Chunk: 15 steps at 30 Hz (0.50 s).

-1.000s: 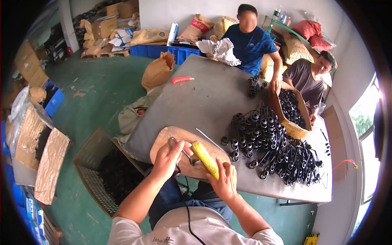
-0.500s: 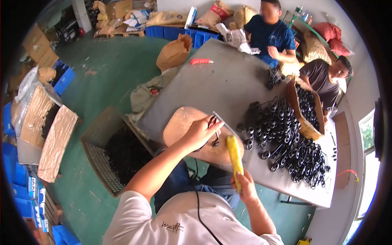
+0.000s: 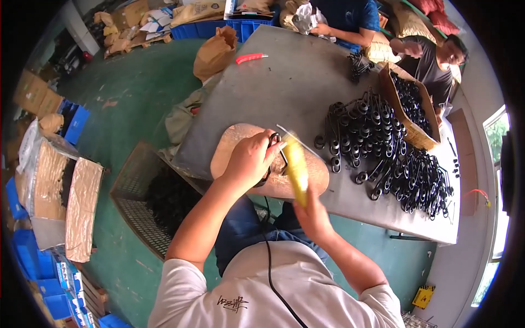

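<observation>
Yellow-handled tool (image 3: 296,167) lies over the wooden board (image 3: 232,147) at the table's (image 3: 295,76) near edge, its long axis running twelve to six o'clock, tip toward twelve. Right hand (image 3: 313,214) is closed around its lower end. Left hand (image 3: 250,160), at nine o'clock of it, is clenched on a black metal part (image 3: 272,143), forearm reaching up from seven o'clock.

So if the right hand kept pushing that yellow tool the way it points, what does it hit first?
Probably the black metal part held by the left hand; the yellow tool in the right hand aims there, though depth is unclear.
</observation>
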{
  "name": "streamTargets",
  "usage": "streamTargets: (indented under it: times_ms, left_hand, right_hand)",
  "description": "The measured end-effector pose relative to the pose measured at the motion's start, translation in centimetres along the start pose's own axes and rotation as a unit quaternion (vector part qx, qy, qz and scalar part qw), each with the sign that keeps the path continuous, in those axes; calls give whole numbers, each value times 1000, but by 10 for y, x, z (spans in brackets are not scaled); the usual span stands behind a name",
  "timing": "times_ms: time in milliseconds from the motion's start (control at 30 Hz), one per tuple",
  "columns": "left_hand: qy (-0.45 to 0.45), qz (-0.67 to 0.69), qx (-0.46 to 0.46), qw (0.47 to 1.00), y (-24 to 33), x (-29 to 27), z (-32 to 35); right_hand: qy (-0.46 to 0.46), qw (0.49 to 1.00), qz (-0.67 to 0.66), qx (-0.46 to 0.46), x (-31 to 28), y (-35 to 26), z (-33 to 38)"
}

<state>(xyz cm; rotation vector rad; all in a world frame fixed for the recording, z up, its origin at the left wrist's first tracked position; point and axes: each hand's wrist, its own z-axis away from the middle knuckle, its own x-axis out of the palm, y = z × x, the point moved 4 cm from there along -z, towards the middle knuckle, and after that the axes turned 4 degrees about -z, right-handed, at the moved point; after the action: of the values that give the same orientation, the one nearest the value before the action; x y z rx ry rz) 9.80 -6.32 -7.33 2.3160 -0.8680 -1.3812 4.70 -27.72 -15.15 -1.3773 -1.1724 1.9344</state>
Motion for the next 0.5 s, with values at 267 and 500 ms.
streamTargets:
  times_ms: [267, 500]
  left_hand:
    - [35, 256, -206, 944, 5, 0, 21]
    - [5, 176, -99, 979, 40, 6, 28]
  right_hand:
    - [52, 980, -187, -41, -54, -7, 6]
    - [180, 947, -180, -194, -98, -88, 45]
